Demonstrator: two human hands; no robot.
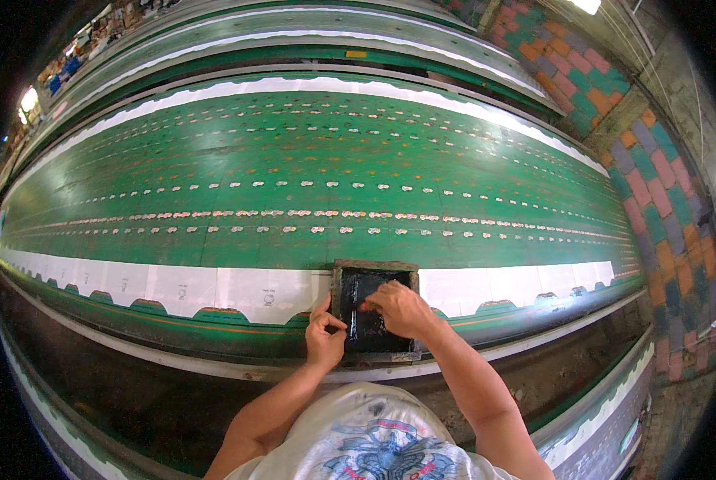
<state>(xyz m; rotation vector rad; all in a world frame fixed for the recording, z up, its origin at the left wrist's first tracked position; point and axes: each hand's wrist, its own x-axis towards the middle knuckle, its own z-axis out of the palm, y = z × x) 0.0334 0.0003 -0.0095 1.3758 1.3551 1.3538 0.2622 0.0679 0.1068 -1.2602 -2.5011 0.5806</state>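
- at nine o'clock from the frame, white pieces lie in a row along the near edge of the green table. several carry small dark marks; if those are wet, a passing forearm could smear them.
- the left hand is at eight o'clock, against the frame's left side, its fingers partly curled and thumb close to the forefinger. i cannot tell whether it grips the rim or only steadies it. slack pressure here could let the frame creep and leave a doubled or crooked mark.
- the wooden frame sits at the clock's centre, across the white row. its underside is hidden; a crease or lifted edge beneath might blur the result.
- inside it, the dark bed looks wet, with shiny streaks towards nine o'clock. too much paint pooled there could bleed, too little could leave gaps.
- a reddish tool shows near the bed's middle, mostly covered. tilting or uneven pressing might give patchy cover.
- the right hand reaches in from four o'clock, fingers closed around the tool with hardly any gap; wet fingertips could slip.
- at three o'clock, more white pieces show no dark marks i can make out; a drip could spot them.
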